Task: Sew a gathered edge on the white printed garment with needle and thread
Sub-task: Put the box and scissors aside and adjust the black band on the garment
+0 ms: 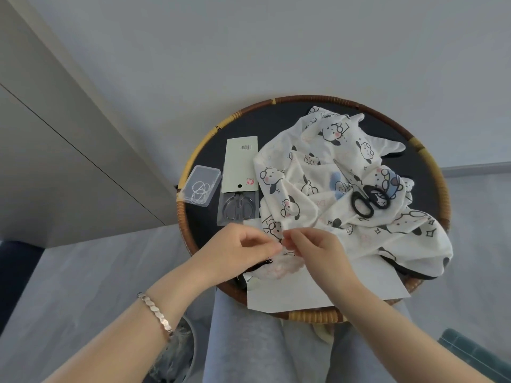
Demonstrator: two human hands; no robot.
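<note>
Looks like a home, likely a living room. Plain pale wall (249,51), low baseboard (475,170), flat cabinet panels (55,161) on the left, smooth grey floor (83,272). A small round counter (318,99) with a woven rattan rim stands close to the knees of a seated person in soft grey trousers (243,341). Household sewing bits lie on it: cartoon-print garment (318,161), scissors (369,200), small clear box (201,186). Dark blue seat edge (13,272) at far left.

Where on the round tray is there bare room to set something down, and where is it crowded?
Free: the dark patch bordered by the tray rim, the white card and the garment; a strip between the clear box and the near-left rim. Crowded: garment and black scissors fill centre and right; paper, left hand and right hand cover the near edge.
</note>
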